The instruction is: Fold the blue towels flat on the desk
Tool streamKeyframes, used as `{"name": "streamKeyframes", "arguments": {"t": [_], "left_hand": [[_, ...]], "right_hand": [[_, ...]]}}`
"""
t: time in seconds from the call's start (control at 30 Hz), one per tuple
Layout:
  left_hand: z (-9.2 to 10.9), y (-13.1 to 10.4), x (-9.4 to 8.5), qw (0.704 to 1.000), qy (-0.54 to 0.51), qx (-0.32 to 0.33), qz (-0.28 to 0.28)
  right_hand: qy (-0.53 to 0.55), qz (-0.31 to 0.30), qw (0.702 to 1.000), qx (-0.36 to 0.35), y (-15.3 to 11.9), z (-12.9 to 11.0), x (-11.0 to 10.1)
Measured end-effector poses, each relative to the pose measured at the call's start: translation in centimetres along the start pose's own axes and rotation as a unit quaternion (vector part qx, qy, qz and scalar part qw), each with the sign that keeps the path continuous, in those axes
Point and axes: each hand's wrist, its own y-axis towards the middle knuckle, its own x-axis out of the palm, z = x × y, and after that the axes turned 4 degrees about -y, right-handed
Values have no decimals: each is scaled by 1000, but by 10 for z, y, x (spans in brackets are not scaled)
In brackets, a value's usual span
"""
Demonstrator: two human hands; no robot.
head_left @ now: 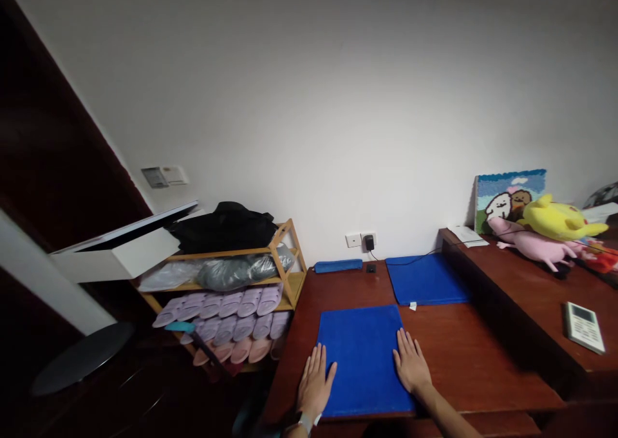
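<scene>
— What was seen at the left?
— A wooden shoe rack (290, 294), on which lilac slippers (248, 301) were lined up below a black bag (226, 227).
— And next, on the bench (483, 354)?
— The left hand (315, 381) was laid palm down along the left edge of a blue cloth (363, 361); its fingers were kept nearly together, the thumb held apart, with nothing pinched.
— Where was the cloth?
— It was spread flat at the bench's near edge, between both hands.
— And the right hand (411, 367)?
— It was rested on the cloth's right edge, fingers slightly spread, nothing gripped.
— Beyond it?
— A second blue cloth (427, 280) was laid near the wall; farther right, plush toys (557, 219) were heaped.
</scene>
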Motion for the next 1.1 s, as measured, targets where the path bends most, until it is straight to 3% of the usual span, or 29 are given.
{"name": "streamKeyframes", "arguments": {"t": [0.23,0.4,0.53,0.6,0.7,0.83,0.93,1.0,1.1], "left_hand": [[0,-1,9,999,-1,10,31],[0,-1,0,1000,9,6,5],[6,1,-10,1000,23,18,9],[24,2,-14,999,21,42,23],[77,3,-11,994,1,111,12],[160,1,12,972,-56,223,-39],[188,-4,26,967,-79,236,-62],[181,-8,27,970,-73,224,-67],[137,-14,14,981,-46,173,-71]], "right_hand": [[-13,8,1000,9,-24,-4,4],[4,5,1000,5,-48,0,16],[19,8,1000,-1,-52,1,12],[24,6,1000,-1,-53,0,9],[29,1,1000,-1,-53,-1,4],[29,-6,999,-12,-54,1,3],[19,-14,1000,-20,-54,2,3],[19,-10,1000,-19,-55,2,3],[19,2,1000,-11,-55,2,5]]}}
